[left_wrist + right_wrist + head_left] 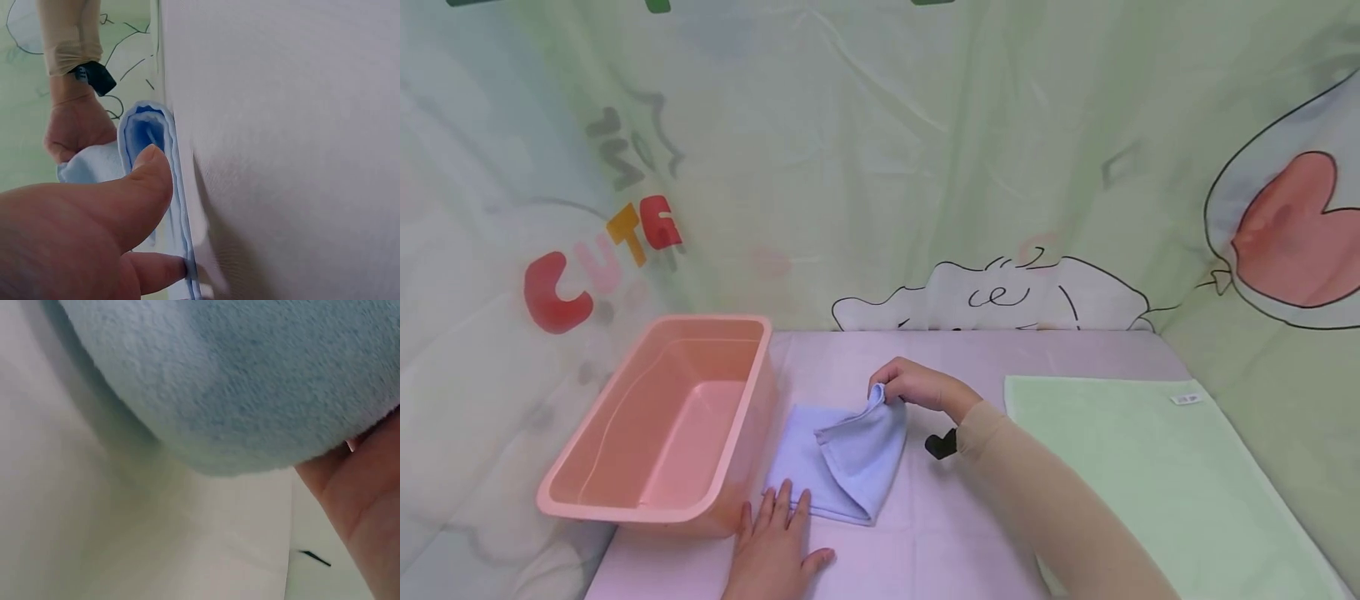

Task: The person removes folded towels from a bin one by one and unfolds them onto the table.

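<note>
A light blue towel (865,458) lies folded on the table in the head view, its right part lifted and curling over toward the left. My right hand (921,387) pinches the raised far edge of it between thumb and fingers. Fingers spread, my left hand (775,542) rests at the towel's near left corner, fingertips on the cloth. In the left wrist view the folded towel (177,206) shows as a rounded loop at its fold, close beside the left thumb. The fluffy underside of the raised towel (250,381) fills the top of the right wrist view.
A pink plastic basin (700,433) stands left of the towel, right beside the left hand. Flat on the table's right side lies a light green towel (1150,467) with a small white label. A printed curtain (880,183) hangs behind the pale tabletop (880,562).
</note>
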Demonstrator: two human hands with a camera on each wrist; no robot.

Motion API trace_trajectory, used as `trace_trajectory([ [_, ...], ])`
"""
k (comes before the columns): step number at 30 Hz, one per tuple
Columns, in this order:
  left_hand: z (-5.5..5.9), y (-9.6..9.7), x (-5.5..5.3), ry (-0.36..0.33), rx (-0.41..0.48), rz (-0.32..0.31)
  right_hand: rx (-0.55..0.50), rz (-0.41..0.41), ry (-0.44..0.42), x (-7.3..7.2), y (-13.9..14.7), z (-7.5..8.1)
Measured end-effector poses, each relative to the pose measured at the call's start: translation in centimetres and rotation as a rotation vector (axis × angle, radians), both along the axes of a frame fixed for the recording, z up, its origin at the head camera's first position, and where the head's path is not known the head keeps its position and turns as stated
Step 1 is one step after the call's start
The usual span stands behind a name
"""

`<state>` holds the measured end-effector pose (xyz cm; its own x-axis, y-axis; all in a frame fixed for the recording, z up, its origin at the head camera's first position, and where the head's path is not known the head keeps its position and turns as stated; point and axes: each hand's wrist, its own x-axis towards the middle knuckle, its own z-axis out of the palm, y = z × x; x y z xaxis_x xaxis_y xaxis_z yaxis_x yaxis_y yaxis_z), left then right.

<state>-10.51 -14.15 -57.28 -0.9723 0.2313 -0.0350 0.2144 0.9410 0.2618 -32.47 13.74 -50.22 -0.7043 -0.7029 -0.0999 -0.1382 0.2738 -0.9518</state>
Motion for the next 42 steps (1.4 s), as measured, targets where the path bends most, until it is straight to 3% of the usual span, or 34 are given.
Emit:
trace_trajectory([
  [4,0.0,0.0,0.2,0.026,-0.014,0.015,0.032,0.033,-0.034,0.1,1.3,-0.1],
  [15,0.0,0.1,0.3,0.053,-0.014,0.017,0.118,0.095,-0.029,0.3,4.2,0.1],
  [31,-0.5,0.0,0.3,-0.009,-0.013,0.013,0.166,0.029,-0.106,1.8,9.5,-1.5],
  [42,-0.1,0.1,0.2,-0.015,-0.015,0.012,0.219,0.020,-0.113,3.0,12.4,-1.2],
])
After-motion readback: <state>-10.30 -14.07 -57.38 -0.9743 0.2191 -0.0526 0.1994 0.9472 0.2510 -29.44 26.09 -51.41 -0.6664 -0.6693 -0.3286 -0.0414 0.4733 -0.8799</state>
